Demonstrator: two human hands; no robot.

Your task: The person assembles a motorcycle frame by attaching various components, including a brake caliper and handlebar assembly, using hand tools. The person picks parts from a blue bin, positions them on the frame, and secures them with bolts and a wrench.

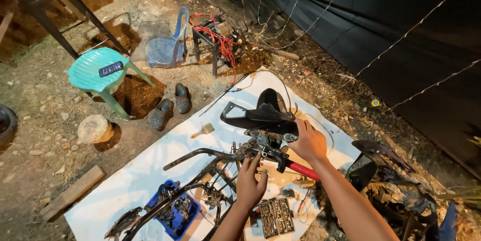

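A stripped motorcycle frame [200, 153] with its handlebar lies on a white sheet [125, 181]. My right hand [309, 141] grips the handlebar assembly just above a red grip [302, 169], beside a black fairing piece [258, 115]. My left hand [250, 178] reaches up to the central clamp of the handlebar [260, 143], fingertips touching the metal parts there; whether it pinches a small tool I cannot tell.
A socket set case [276, 217] and a blue tray of parts [173, 211] lie on the sheet, with a paintbrush [203, 130] nearby. A green stool [97, 73], blue chair [168, 45], two clogs [170, 105], a rock [93, 128] and black plastic panels [381, 171] surround it.
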